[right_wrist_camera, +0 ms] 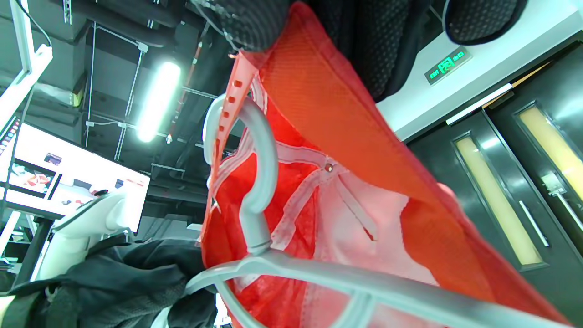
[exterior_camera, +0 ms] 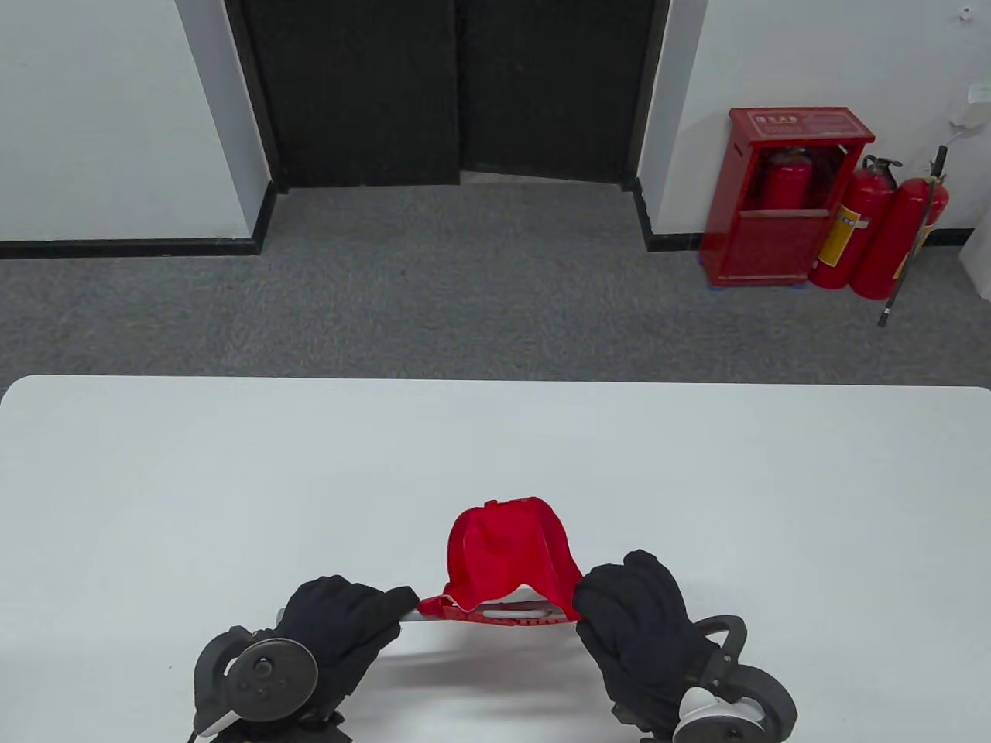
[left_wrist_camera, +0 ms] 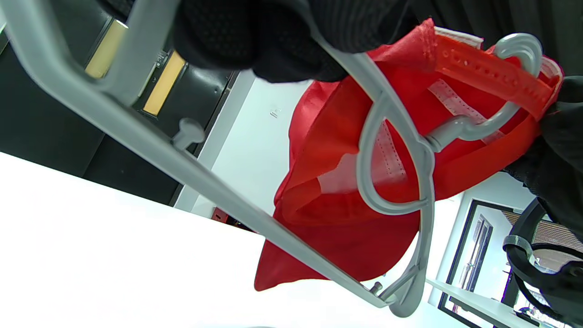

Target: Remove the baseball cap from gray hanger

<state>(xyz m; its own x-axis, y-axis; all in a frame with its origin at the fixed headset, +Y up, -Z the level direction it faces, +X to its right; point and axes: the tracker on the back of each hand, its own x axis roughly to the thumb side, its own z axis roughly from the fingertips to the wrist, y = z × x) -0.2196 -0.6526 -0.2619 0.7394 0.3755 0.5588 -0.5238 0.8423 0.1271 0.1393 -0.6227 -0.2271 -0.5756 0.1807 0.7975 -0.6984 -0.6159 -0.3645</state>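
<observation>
Left hand (exterior_camera: 341,619) grips the gray hanger (left_wrist_camera: 191,177), right hand (exterior_camera: 635,611) pinches the red baseball cap (exterior_camera: 507,553) at table 6 o'clock; its strap (left_wrist_camera: 492,75) sits hooked (right_wrist_camera: 259,150), so yanking probably snags it.

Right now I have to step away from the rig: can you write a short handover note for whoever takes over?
Left hand: grips the gray hanger at one end, held above the table.
Right hand: holds the red cap at its back edge, by the strap.
Cap: not off yet; the strap loops over the hanger's hook.
Done: both hands in place.
Left: slip the strap off the hook and pull the cap clear.
</observation>
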